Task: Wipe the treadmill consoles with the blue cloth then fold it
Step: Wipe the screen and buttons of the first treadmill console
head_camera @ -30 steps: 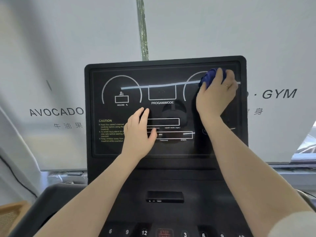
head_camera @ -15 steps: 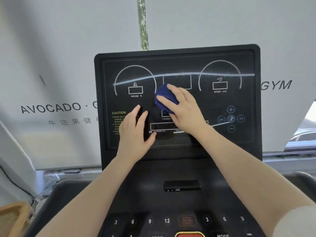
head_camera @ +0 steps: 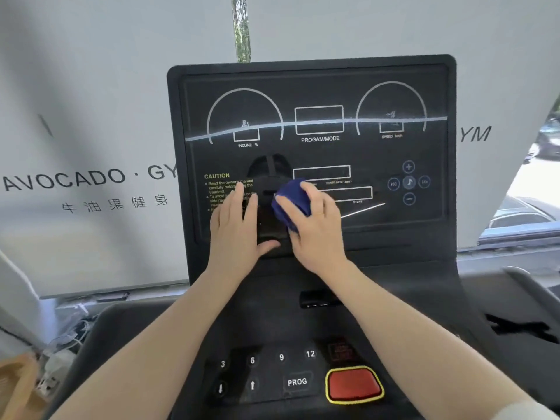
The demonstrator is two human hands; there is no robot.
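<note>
- Head view: blue cloth [head_camera: 291, 200] was moved down-left since 0.5 s ago, now pressed on treadmill console [head_camera: 315, 153] lower centre.
- Cloth is bunched & gripped by right hand [head_camera: 315, 228].
- Left hand [head_camera: 235, 228] is laid flat, fingers spread, on console as before.

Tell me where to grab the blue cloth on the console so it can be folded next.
Grip the bunched blue cloth by its exposed upper-left bulge, coming from the left. The right hand covers its lower right, and the wad sits against the upright console, so only that side shows.
</note>
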